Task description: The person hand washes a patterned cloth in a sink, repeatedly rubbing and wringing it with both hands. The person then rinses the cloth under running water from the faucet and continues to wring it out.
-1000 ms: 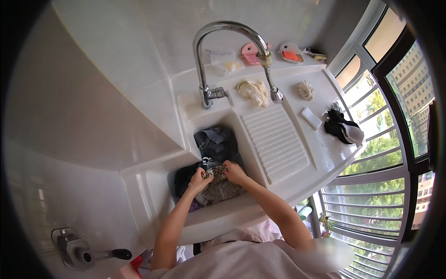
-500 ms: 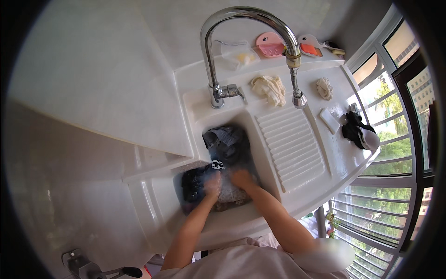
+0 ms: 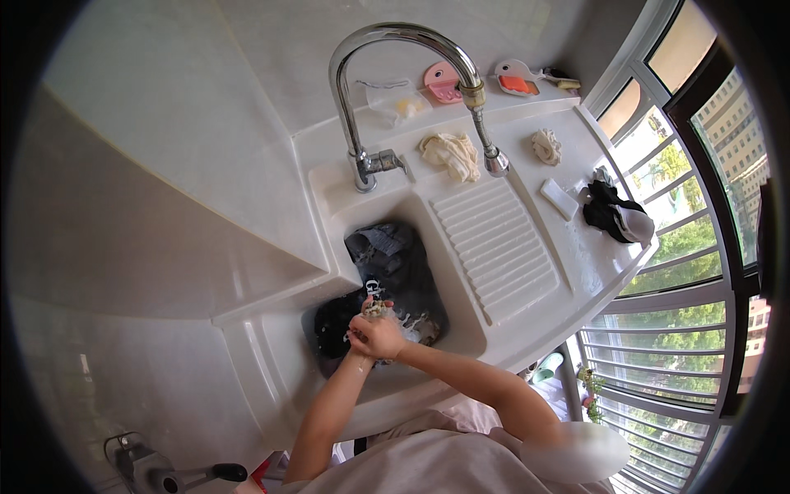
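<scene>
Over the water in the white sink basin [image 3: 471, 325], my left hand [image 3: 359, 333] and my right hand [image 3: 382, 337] are pressed together. Both are closed around a bunched wet garment [image 3: 378, 309], pale and patterned; its kind cannot be made out. Water splashes and drips below it. Dark clothes [image 3: 331, 323] soak beneath my hands, one bearing white print. A grey garment [image 3: 380, 242] pokes out of the water at the far end of the basin. My right hand covers part of the left one's fingers.
A tall chrome faucet [image 3: 340, 99] arches over the sink. Right of the basin lies a ribbed washboard [image 3: 494, 251]. Cream cloth [image 3: 451, 155], a beige cloth [image 3: 546, 146], a white bar [image 3: 559, 199] and black-and-white laundry [image 3: 613, 214] rest on the counter. Soap dishes [image 3: 444, 81] line the back ledge.
My hands have come up out of the water and together, now gripping the wet garment. The right hand crossed left to the left one. The view has shifted slightly.
</scene>
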Motion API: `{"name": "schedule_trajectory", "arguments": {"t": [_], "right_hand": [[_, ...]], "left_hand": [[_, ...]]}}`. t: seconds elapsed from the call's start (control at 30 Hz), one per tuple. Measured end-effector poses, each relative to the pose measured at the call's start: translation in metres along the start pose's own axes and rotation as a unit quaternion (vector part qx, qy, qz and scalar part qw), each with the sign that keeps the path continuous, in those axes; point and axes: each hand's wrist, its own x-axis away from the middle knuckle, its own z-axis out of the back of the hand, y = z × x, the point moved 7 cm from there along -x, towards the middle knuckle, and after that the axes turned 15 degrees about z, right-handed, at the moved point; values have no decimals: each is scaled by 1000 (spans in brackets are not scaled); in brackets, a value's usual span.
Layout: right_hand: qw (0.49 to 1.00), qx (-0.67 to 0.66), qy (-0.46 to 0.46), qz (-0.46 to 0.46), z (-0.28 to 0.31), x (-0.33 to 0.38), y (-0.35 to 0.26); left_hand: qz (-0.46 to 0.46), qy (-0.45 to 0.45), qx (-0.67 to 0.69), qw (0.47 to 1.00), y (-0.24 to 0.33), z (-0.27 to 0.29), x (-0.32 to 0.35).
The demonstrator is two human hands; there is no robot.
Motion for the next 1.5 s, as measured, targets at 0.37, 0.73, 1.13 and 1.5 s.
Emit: {"name": "schedule_trajectory", "arguments": {"t": [0.37,0.73,1.13,1.5], "right_hand": [[961,180,-208,12,-4,76,114],[915,150,-363,-89,-47,103,163],[991,77,-7,-109,-18,18,22],[977,211,18,-33,56,7,65]], "left_hand": [[-383,312,-837,237,16,-54,40],[-261,389,-848,249,23,60,-33],[-46,-52,-47,996,36,26,13],[38,71,-185,979,12,-21,54]]}}
